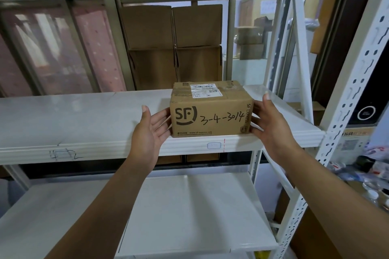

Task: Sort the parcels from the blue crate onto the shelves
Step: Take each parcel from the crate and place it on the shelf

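Observation:
A brown cardboard parcel (210, 109) with an SF logo, a white label on top and "3-4-3014" handwritten on its front rests on the white shelf board (84, 124), near the front edge and towards the right end. My left hand (151, 130) is at its left side and my right hand (271, 124) at its right side. Both palms face the box, with fingers spread and thumbs raised. Only the fingertips reach the box's sides. The blue crate is out of view.
Flattened brown cartons (174, 46) stand upright behind the shelf. A lower white shelf board (185, 212) lies below. A perforated white upright (345, 115) bounds the rack on the right, with cluttered items (366, 170) beyond it. Handwriting marks the shelf's front lip (63, 154).

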Motion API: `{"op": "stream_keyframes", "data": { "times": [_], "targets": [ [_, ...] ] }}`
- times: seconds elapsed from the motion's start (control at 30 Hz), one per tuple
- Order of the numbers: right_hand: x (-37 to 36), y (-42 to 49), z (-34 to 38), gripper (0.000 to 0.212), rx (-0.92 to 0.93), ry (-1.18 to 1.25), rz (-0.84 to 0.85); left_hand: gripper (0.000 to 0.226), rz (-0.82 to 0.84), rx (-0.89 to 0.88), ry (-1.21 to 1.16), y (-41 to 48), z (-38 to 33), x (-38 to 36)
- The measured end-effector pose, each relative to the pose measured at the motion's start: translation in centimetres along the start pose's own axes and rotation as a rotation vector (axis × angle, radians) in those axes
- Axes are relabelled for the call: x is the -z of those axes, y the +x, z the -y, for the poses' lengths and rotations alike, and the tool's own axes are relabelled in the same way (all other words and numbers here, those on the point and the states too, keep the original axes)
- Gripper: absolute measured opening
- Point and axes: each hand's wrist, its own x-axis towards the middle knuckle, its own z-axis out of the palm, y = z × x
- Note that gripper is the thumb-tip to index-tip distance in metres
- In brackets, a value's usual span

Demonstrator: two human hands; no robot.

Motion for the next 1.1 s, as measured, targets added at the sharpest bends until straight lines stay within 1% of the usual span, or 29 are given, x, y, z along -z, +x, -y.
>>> {"op": "stream_keyframes", "data": {
  "times": [0.2, 0.4, 0.5, 0.6, 0.67, 0.77, 0.83, 0.97, 1.1],
  "targets": [
    [0.1, 0.0, 0.0, 0.048, 0.005, -0.003, -0.002, 0.056, -0.02, 0.004, 0.038, -0.4, -0.3, -0.3],
    [0.2, -0.2, 0.5, 0.043, -0.003, -0.005, -0.005, 0.055, -0.048, -0.026, 0.055, -0.7, -0.4, -0.4],
    [0.8, -0.1, 0.4, 0.052, 0.018, -0.046, -0.022, 0.054, -0.058, -0.06, 0.065, -0.9, -0.4, -0.3],
    [1.1, -0.6, 0.6, 0.057, 0.091, -0.155, -0.096, 0.054, -0.07, -0.117, 0.096, -1.2, -0.5, -0.3],
    [1.2, -1.4, 1.0, 0.05, 0.161, -0.186, -0.161, 0.05, -0.129, -0.174, 0.149, -1.6, -0.8, -0.5],
    [1.2, -2.4, 2.0, 0.027, 0.267, -0.171, -0.204, 0.03, -0.261, -0.284, 0.252, -2.4, -1.1, -1.0],
    [1.1, -3.0, 2.5, 0.014, 0.321, -0.164, -0.152, 0.021, -0.293, -0.343, 0.271, -3.3, -1.2, -1.3],
    [0.1, -4.1, 2.8, 0.009, 0.379, -0.196, -0.023, 0.021, -0.276, -0.424, 0.298, -4.8, -1.5, -1.6],
    [-1.1, -5.1, 2.8, 0.006, 0.38, -0.189, 0.083, 0.02, -0.229, -0.447, 0.334, -6.4, -1.9, -2.2]
  ]
}}
